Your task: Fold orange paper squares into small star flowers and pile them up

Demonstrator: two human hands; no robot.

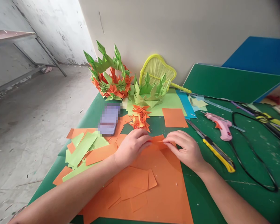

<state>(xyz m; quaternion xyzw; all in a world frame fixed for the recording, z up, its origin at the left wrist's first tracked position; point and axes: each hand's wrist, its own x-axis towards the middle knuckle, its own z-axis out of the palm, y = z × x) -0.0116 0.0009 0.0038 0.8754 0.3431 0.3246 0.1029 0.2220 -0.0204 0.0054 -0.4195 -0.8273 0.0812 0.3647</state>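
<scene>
Between my hands is a small piece of orange paper (158,138), pinched at both ends. My left hand (134,144) grips its left end, fingers bent over and partly hiding it. At the right end, my right hand (185,147) pinches a corner between thumb and fingers. Beneath lies a large orange sheet (168,193) with smaller orange squares (134,182) scattered on it. Just beyond my left hand are folded orange paper flowers (141,117). A single orange square (175,117) lies flat past my right hand.
Green and orange scraps (82,149) and a phone (109,119) lie left. Behind stand a green paper crown (151,93), a taller orange-green one (110,77) and a yellow fan (157,68). Rightward are a utility knife (214,151), pink glue gun (220,124) and its black cable (254,155).
</scene>
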